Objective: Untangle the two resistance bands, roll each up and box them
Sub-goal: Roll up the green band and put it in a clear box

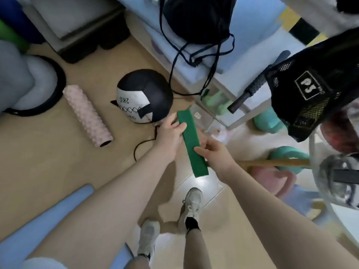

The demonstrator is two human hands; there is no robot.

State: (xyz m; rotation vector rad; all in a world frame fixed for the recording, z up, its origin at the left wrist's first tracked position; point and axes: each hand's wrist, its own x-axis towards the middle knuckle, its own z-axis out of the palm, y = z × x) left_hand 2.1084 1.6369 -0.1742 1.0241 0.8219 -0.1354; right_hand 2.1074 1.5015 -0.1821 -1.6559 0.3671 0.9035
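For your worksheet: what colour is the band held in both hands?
Green band, clearest in the head view.

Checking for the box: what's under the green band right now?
Below the green band, held by the left hand and right hand, lie tan floor and a clear box by its far end. The band and hands hide the floor directly beneath.

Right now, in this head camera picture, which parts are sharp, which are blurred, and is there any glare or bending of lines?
Head view: the flat green resistance band and both hands, left and right, are fairly sharp; the right edge near the black mesh bag is smeared; glare whitens the floor below the band; the wide lens curves lines at the borders.
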